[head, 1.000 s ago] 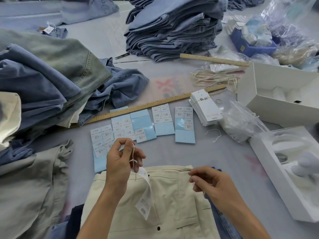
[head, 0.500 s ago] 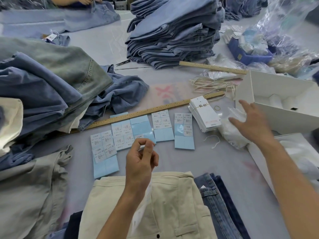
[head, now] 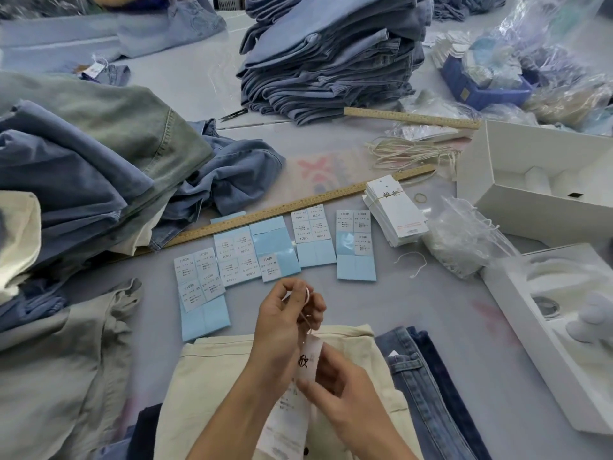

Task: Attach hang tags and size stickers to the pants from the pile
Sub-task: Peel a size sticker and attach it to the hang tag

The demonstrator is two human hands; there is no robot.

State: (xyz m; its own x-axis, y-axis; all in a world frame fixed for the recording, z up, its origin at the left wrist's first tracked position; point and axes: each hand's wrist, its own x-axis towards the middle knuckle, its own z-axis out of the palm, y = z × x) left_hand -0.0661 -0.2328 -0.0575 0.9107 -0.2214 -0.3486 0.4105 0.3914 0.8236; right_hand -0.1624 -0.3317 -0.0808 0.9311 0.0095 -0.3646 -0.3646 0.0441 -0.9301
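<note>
Cream pants (head: 212,373) lie flat at the near edge of the table. Above them my left hand (head: 282,323) pinches a white string loop (head: 306,295) that carries a white hang tag (head: 306,360) with black characters. My right hand (head: 341,396) holds the lower part of that tag between thumb and fingers. Several blue-backed size sticker sheets (head: 275,250) lie in a row beyond the hands. A bundled stack of hang tags (head: 394,210) sits to their right. A loose bundle of strings (head: 411,154) lies farther back.
Heaped jeans (head: 83,167) fill the left side, a folded denim stack (head: 331,54) stands at the back. Dark jeans (head: 428,386) lie beside the cream pants. Two wooden rulers (head: 298,207), white open boxes (head: 537,194), plastic bags (head: 464,240) and scissors (head: 234,115) are around.
My right hand came back from the plastic bags at the right and now holds the hang tag over the cream pants. My left hand lowered slightly, still pinching the string.
</note>
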